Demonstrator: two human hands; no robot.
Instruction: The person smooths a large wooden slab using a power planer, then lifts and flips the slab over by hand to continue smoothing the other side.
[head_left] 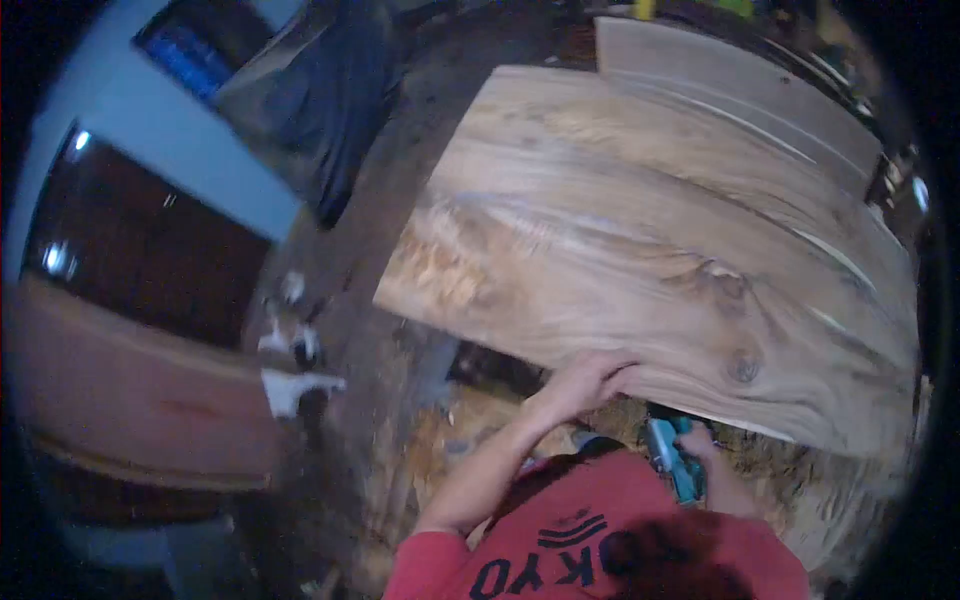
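A wide wooden board with dark grain and knots (600, 240) fills the middle and right of the head view. On its near edge rests my left hand (595, 380), its fingers over the top of the wood. My right hand (697, 440) is wrapped round a teal power tool (675, 460), held against or just below the same edge. The far end of the tool is partly hidden by the board.
A second, paler panel (730, 90) lies at the board's far side. A cat (290, 350) is on the floor at the left, near a reddish wooden piece (150, 390). Dark cloth (335, 110) hangs at the upper left. Shavings cover the ground below the board.
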